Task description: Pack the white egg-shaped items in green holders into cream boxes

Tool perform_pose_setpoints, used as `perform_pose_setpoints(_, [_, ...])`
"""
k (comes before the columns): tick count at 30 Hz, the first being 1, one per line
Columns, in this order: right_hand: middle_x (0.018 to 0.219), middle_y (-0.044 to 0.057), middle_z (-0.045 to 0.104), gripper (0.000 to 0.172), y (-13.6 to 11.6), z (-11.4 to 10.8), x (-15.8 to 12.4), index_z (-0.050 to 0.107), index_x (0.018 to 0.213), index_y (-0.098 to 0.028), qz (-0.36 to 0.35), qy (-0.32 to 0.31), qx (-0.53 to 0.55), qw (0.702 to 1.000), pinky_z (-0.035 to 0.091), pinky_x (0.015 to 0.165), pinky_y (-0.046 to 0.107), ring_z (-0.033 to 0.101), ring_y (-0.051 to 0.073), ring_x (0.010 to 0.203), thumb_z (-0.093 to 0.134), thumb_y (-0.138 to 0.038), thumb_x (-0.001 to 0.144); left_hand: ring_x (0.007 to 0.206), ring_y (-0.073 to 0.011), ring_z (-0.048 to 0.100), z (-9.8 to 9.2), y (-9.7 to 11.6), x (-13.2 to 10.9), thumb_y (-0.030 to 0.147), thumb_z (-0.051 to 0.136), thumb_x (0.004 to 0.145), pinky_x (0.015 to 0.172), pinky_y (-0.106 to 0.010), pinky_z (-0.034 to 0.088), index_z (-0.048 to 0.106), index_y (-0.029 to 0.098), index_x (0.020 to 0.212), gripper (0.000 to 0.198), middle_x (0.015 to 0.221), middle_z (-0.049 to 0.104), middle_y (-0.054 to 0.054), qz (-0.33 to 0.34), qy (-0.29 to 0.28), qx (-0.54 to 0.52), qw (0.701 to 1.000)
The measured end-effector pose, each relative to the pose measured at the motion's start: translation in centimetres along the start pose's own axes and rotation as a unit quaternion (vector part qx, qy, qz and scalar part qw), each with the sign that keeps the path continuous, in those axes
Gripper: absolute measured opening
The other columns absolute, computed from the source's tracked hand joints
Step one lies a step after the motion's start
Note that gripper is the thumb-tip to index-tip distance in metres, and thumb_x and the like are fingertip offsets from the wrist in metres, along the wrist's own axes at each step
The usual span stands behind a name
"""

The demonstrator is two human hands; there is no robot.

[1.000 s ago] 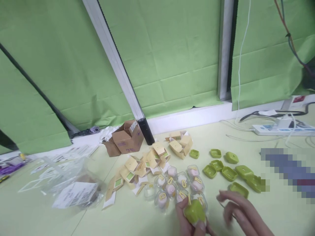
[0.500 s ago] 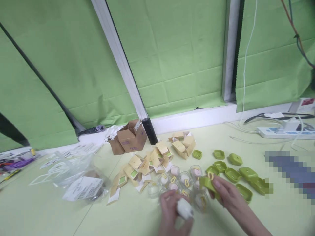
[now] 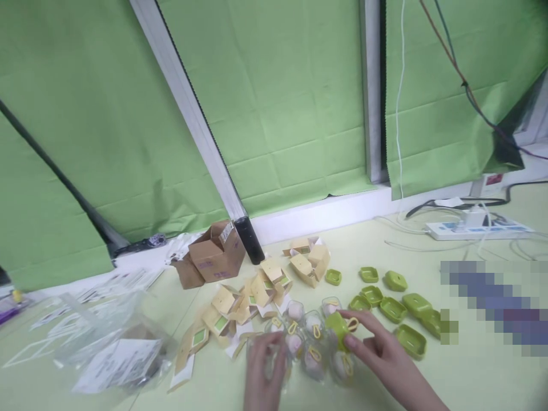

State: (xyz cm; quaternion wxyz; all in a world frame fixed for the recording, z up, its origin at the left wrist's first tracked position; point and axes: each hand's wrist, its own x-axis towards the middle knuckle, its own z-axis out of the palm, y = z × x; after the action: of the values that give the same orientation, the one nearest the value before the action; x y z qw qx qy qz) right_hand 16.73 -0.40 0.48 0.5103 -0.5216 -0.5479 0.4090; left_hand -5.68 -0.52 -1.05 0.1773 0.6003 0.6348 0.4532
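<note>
My right hand (image 3: 379,354) pinches a green plastic case (image 3: 337,329) with a yellow loop (image 3: 351,325) sticking out by the fingertips. The case is held over the right side of a cluster of clear plastic containers. My left hand (image 3: 263,365) is at the cluster's left edge, its fingers curled around a clear container (image 3: 277,365), largely hidden by them. Pale pink round pieces and yellow loops (image 3: 314,354) show inside several of the other containers. One pale pink piece (image 3: 295,310) is at the back of the group.
Several green trays and cases (image 3: 393,309) lie to the right. Opened yellow card boxes (image 3: 225,311), a brown carton (image 3: 218,257) and a black cylinder (image 3: 249,240) stand behind. Plastic bags (image 3: 124,337) are at left, a power strip (image 3: 445,231) at far right.
The white object that was in my left hand no longer shows; that hand has moved left to the clear containers. My right hand has brought the green case left, over the containers. The view has shifted right.
</note>
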Motion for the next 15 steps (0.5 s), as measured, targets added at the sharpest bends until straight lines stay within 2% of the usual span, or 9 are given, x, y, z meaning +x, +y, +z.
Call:
perform_pose_setpoints(1, [0.092,0.000,0.065,0.044,0.0,0.2,-0.2,0.063,0.109,-0.029,0.001,-0.014,0.002,1.000,0.038,0.041,0.023,0.036,0.008,0.039,0.059,-0.054,0.073,0.083,-0.0230,0.060,1.2,1.1,-0.7,0.047,0.057,0.074,0.078,-0.036,0.049,0.067,0.021,0.087,0.031,0.089,0.066,-0.008,-0.015,-0.036,-0.085,0.996])
perform_pose_setpoints(3, [0.087,-0.001,0.066,0.049,0.1,0.5,-0.6,0.060,0.116,-0.030,0.012,-0.046,-0.001,0.999,0.038,0.041,0.022,0.037,0.007,0.039,0.061,-0.052,0.072,0.085,-0.0227,0.062,3.5,3.0,-1.7,0.051,0.061,0.071,0.076,-0.032,0.050,0.070,0.019,0.083,0.035,0.088,0.068,-0.009,-0.027,-0.097,-0.237,0.966])
perform_pose_setpoints(6, [0.081,0.000,0.066,0.049,0.5,0.0,-0.8,0.057,0.121,-0.028,0.016,-0.090,-0.010,0.996,0.042,0.045,0.022,0.045,0.010,0.044,0.056,-0.052,0.077,0.084,-0.0219,0.063,5.6,4.5,-2.5,0.048,0.070,0.064,0.076,-0.030,0.050,0.072,0.018,0.086,0.037,0.094,0.070,-0.011,-0.101,-0.120,-0.378,0.913])
perform_pose_setpoints(9, [0.088,0.003,0.067,0.041,0.8,-1.1,-0.4,0.063,0.109,-0.026,0.008,-0.092,-0.004,0.996,0.047,0.053,0.023,0.055,0.014,0.056,0.049,-0.053,0.082,0.068,-0.0168,0.062,6.1,4.9,-2.7,0.048,0.071,0.062,0.068,-0.027,0.050,0.074,0.017,0.082,0.037,0.080,0.071,-0.008,-0.143,-0.137,-0.415,0.888])
perform_pose_setpoints(12, [0.077,0.003,0.067,0.034,1.1,-1.5,-0.2,0.063,0.088,-0.023,0.021,-0.076,0.027,0.997,0.047,0.053,0.024,0.059,0.016,0.059,0.051,-0.054,0.081,0.050,-0.0108,0.053,6.4,5.1,-2.7,0.048,0.071,0.062,0.053,-0.022,0.045,0.075,0.016,0.076,0.035,0.063,0.068,-0.004,-0.146,-0.164,-0.384,0.897])
perform_pose_setpoints(15, [0.062,0.001,0.064,0.038,1.7,-0.5,-0.5,0.057,0.074,-0.023,0.029,-0.051,0.077,0.995,0.046,0.050,0.024,0.060,0.017,0.055,0.050,-0.060,0.079,0.042,-0.0092,0.046,7.2,5.2,-2.6,0.050,0.071,0.060,0.044,-0.021,0.040,0.074,0.015,0.070,0.037,0.053,0.063,-0.002,-0.171,-0.181,-0.342,0.906])
